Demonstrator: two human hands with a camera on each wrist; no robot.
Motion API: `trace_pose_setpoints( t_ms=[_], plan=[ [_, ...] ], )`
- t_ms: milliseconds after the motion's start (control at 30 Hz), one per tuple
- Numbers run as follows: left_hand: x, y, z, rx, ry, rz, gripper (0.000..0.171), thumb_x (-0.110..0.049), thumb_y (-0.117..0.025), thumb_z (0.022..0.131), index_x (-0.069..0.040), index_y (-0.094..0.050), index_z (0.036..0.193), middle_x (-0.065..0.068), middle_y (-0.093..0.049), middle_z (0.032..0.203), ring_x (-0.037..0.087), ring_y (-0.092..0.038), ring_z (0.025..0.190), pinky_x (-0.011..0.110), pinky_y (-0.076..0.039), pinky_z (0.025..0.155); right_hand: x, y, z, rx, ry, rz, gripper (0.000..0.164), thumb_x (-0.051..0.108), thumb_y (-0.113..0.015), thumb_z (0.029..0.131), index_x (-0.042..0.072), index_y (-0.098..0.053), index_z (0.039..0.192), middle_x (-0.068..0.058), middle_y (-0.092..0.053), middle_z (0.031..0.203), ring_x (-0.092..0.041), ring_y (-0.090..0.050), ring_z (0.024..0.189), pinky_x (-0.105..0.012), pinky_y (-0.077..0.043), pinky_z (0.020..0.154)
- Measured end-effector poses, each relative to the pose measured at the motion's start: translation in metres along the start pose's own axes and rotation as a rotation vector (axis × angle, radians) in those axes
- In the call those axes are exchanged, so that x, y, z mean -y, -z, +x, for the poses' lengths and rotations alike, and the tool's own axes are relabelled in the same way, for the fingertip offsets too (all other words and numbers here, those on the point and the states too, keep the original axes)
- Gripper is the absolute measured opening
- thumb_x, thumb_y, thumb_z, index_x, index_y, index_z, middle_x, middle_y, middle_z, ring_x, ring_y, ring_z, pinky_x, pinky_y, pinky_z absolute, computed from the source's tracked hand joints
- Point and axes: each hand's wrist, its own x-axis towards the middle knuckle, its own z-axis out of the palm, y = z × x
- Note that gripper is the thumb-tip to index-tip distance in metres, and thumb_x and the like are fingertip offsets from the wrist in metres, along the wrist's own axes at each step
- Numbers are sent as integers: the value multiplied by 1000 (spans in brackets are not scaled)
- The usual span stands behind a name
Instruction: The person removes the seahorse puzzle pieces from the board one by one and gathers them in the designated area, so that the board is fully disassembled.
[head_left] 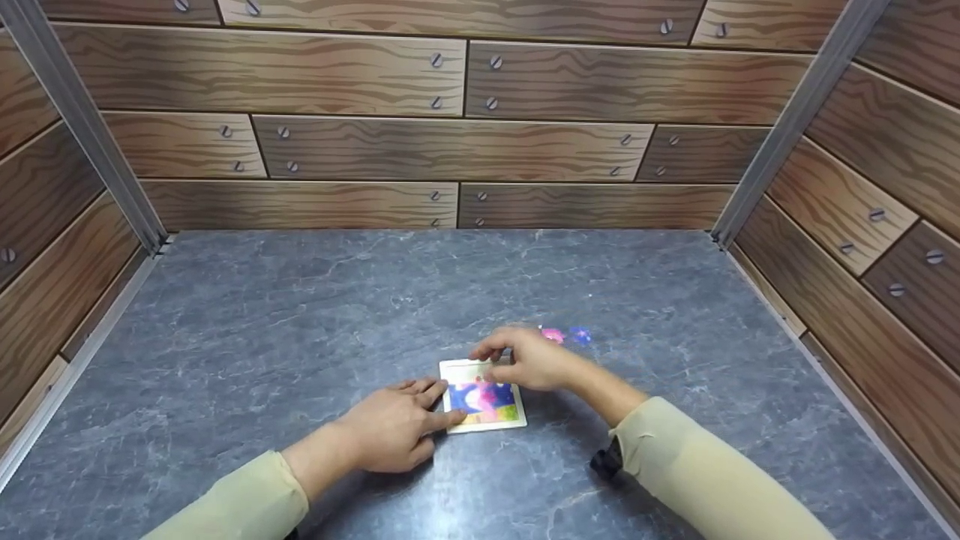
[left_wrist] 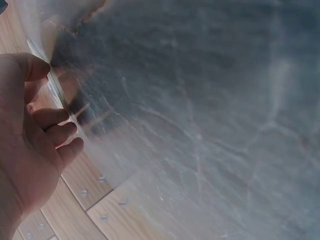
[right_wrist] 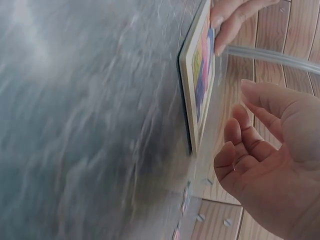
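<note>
A small pale-bordered picture board [head_left: 487, 416], like a jigsaw tray, lies flat on the table with a pink, blue and yellow picture on it. Its upper part shows bare and pale. My left hand [head_left: 394, 427] rests at its left edge, fingers extended, one fingertip on the picture's lower left. Over the upper right of the board hovers my right hand [head_left: 536, 360], fingers loosely bent with nothing visible between them in the right wrist view. A pink piece [head_left: 553, 335] and a blue piece [head_left: 580, 334] lie just beyond the right hand, the pink one partly hidden by it.
The grey marbled table [head_left: 300, 300] is enclosed by wood-plank-patterned walls [head_left: 360, 146] at the back and both sides. Metal corner posts [head_left: 799, 120] stand where the walls meet. A dark band [head_left: 606, 461] shows at the right sleeve's cuff.
</note>
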Motion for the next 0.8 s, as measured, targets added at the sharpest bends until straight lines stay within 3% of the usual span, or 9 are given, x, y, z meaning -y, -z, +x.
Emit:
trace_pose_setpoints(
  t_ms=[167, 333, 800],
  plan=[
    [1, 0, 1, -8, -12, 1, 54, -24, -52, 105, -25, -52, 160, 29, -45, 159, 40, -47, 147, 49, -40, 120, 5, -8, 8, 80, -38, 49, 32, 12, -78, 96, 4, -75, 126, -10, -73, 122, -28, -67, 111, -48, -55, 100],
    [1, 0, 1, -9, -11, 1, 54, -25, -52, 106, -26, -53, 159, 29, -46, 158, 40, -49, 146, 47, -41, 120, 2, -13, 12, 136, -29, 66, 32, 7, -80, 92, 1, -75, 123, -10, -73, 113, -19, -66, 102, -36, -56, 93],
    [0, -3, 2, -41, -4, 33, 57, -25, -53, 103, -30, -51, 160, 28, -47, 158, 40, -51, 144, 47, -45, 116, -5, -17, 11, 145, -11, 98, 32, 3, -80, 92, 1, -75, 123, -9, -69, 113, -17, -62, 102, -33, -53, 92]
  ],
)
